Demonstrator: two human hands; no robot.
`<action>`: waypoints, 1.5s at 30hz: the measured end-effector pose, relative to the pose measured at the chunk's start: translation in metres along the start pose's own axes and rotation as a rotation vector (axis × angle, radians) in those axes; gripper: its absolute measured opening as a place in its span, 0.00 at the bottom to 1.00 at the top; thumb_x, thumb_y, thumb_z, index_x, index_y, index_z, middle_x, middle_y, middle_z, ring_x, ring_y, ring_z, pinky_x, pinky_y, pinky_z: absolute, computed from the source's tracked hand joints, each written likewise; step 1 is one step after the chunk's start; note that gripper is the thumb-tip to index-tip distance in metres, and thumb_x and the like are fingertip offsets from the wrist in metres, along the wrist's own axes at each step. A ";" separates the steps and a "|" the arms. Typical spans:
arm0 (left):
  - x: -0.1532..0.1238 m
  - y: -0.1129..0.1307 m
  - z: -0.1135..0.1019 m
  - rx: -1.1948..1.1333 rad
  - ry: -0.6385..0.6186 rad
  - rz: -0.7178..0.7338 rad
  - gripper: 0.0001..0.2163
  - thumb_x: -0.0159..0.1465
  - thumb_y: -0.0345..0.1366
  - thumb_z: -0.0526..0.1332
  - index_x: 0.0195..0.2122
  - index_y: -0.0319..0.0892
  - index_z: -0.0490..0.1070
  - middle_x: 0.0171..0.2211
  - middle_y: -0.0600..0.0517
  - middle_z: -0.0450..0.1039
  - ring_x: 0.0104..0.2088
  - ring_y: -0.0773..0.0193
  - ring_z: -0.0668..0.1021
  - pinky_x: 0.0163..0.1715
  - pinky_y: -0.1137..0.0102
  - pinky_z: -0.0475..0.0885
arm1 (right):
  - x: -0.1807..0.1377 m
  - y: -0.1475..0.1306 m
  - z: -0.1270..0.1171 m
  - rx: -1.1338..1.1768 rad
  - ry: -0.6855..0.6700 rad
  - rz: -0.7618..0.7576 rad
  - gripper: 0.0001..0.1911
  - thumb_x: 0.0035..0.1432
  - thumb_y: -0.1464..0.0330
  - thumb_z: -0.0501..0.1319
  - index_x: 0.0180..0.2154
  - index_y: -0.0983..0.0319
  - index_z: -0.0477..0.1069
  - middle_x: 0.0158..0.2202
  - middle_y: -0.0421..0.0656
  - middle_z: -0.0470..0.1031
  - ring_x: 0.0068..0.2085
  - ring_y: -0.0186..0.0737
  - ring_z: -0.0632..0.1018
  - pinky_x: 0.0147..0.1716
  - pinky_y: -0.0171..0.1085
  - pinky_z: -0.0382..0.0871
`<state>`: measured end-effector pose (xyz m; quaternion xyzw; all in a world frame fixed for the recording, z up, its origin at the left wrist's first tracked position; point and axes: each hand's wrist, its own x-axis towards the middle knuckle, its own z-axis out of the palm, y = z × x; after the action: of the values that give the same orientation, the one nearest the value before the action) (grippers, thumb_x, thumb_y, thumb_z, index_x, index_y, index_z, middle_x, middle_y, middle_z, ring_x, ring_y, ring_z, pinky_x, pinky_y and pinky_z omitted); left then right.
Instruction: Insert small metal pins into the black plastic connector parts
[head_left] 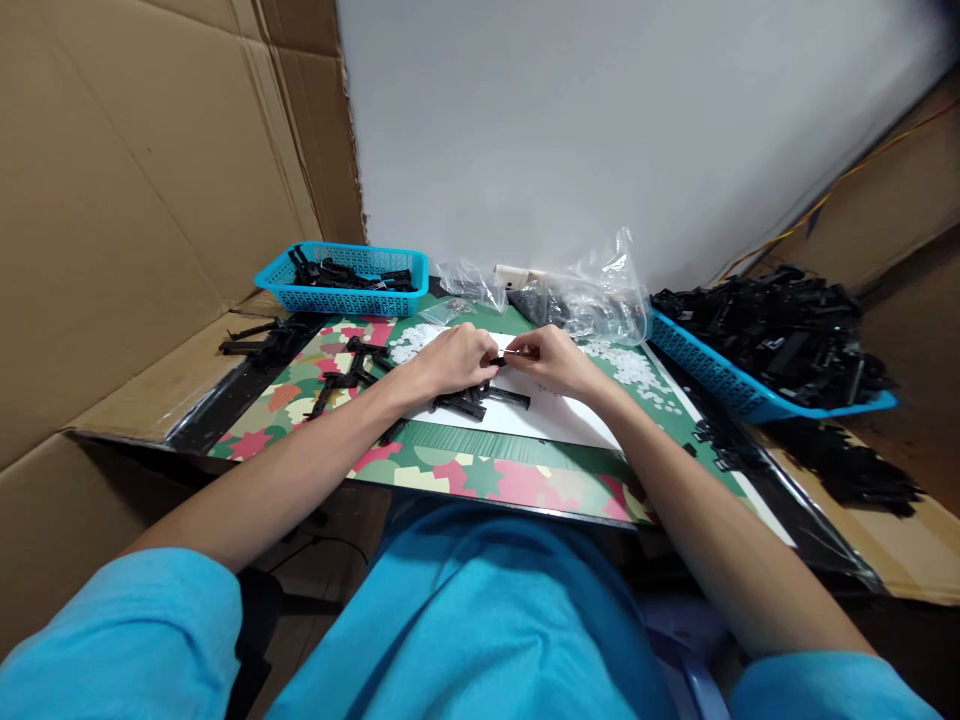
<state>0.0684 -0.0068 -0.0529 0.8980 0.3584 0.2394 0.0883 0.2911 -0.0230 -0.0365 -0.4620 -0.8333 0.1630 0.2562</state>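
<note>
My left hand [454, 362] and my right hand [551, 360] meet over a white sheet [555, 418] in the middle of the table. Both have their fingers curled and pinch a small black plastic part [497, 361] between them. Under the hands lie a few long black plastic pieces [480, 402] on the sheet. Piles of small white round bits [411, 342] lie just beyond the left hand, and more white bits [634, 368] lie to the right of the right hand.
A camouflage-patterned mat [480, 475] covers the table. A blue basket [341, 280] with black parts stands at the back left, another blue basket [750, 392] heaped with black parts at the right. Clear plastic bags [600, 295] sit at the back. Cardboard walls [150, 200] enclose the left.
</note>
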 end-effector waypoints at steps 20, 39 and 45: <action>-0.001 0.003 -0.002 -0.009 0.011 -0.007 0.08 0.62 0.33 0.66 0.26 0.40 0.80 0.23 0.49 0.75 0.22 0.67 0.67 0.27 0.68 0.59 | 0.002 0.012 0.021 0.285 0.120 0.178 0.14 0.52 0.60 0.70 0.25 0.65 0.78 0.21 0.38 0.66 0.25 0.33 0.63 0.24 0.36 0.52; 0.000 -0.003 -0.001 -0.016 0.001 0.031 0.08 0.63 0.30 0.64 0.28 0.39 0.81 0.25 0.48 0.77 0.23 0.67 0.69 0.27 0.67 0.59 | -0.003 0.012 0.016 0.020 0.077 -0.011 0.08 0.57 0.67 0.66 0.36 0.62 0.84 0.23 0.40 0.73 0.25 0.36 0.68 0.28 0.38 0.57; 0.000 -0.001 -0.002 -0.003 0.003 -0.004 0.09 0.64 0.33 0.64 0.27 0.40 0.80 0.21 0.50 0.73 0.21 0.67 0.67 0.27 0.67 0.59 | 0.001 0.017 -0.002 0.062 0.231 0.001 0.21 0.72 0.54 0.60 0.41 0.62 0.85 0.31 0.44 0.75 0.31 0.40 0.70 0.33 0.40 0.61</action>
<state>0.0671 -0.0066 -0.0518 0.8967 0.3602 0.2413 0.0896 0.3032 -0.0130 -0.0430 -0.4698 -0.7926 0.1344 0.3646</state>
